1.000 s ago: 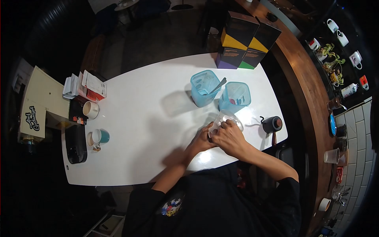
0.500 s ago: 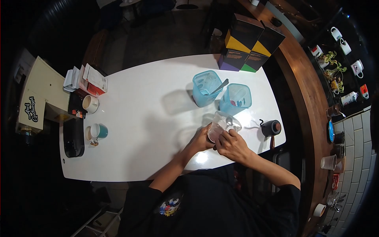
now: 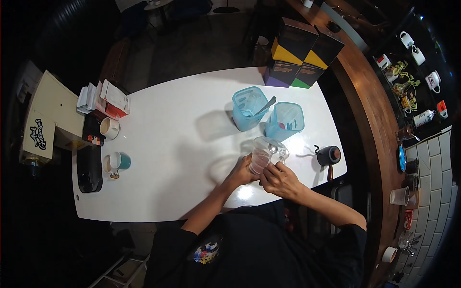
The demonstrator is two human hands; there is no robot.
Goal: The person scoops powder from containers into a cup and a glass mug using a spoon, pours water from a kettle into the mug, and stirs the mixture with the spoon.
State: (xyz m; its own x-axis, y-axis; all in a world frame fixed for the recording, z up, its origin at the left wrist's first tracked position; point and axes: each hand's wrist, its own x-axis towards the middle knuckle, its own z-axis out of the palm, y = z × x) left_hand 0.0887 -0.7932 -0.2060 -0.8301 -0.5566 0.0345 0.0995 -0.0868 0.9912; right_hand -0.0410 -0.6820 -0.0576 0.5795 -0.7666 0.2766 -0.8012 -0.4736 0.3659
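Observation:
A clear jug [image 3: 260, 158] with a pinkish layer inside is held tilted over the near right part of the table. My left hand [image 3: 244, 170] wraps round its side and base. Fingers of my right hand [image 3: 279, 180] are closed on what looks like a spoon [image 3: 272, 148], whose shiny bowl shows at the jug's mouth; the grip itself is partly hidden. Just beyond the jug stand two light blue plastic containers, the left container [image 3: 246, 117] with a spoon handle [image 3: 268, 105] sticking out and the right container [image 3: 283, 126] with small items inside.
A black gooseneck kettle [image 3: 329, 156] stands at the right edge of the white table [image 3: 158, 144]. Stacked dark boxes [image 3: 293, 53] occupy the far corner. On the left are a beige machine [image 3: 50, 113], mugs [image 3: 120, 160] and papers [image 3: 108, 98]. A wooden counter [image 3: 357, 91] runs along the right.
The jug has turned and tipped slightly in my hands, so the spoon bowl and the pinkish layer show more clearly. Both hands keep their hold; the containers stand where they were.

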